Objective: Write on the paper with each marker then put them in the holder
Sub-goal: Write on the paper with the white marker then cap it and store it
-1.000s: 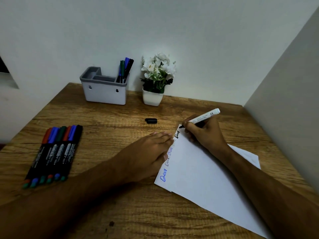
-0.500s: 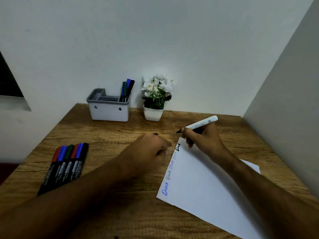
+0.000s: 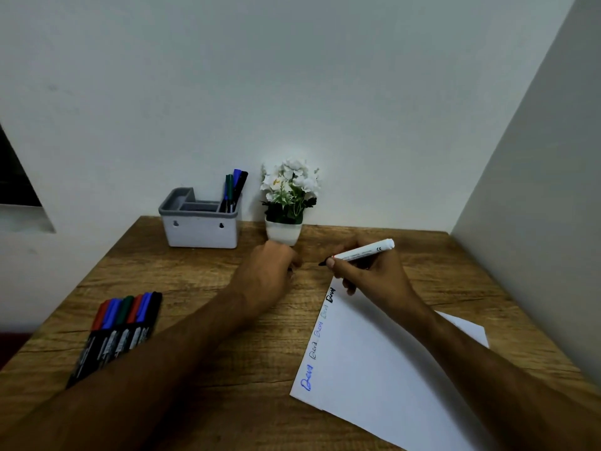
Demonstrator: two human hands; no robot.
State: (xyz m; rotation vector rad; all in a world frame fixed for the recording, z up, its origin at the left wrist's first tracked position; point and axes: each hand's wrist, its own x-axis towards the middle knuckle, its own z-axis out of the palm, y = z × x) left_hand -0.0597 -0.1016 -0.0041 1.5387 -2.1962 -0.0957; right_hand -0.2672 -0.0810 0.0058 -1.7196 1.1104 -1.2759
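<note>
Marker (image 3: 363, 252) gripped in right hand (image 3: 370, 275), tip off paper (image 3: 383, 362).

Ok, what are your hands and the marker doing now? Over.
Right hand grips uncapped white marker, tip off the paper. Left hand closed near the plant pot, contents hidden. Way to the holder clear.

Six markers (image 3: 120, 327) lying on the table, three in the holder (image 3: 201, 227), one held — one paper (image 3: 383, 362).

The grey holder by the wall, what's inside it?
The holder has three markers standing upright in its right compartment: green, blue and black caps. The other compartments look empty from here, though their floors and the markers' lower ends are hidden by the walls.
</note>
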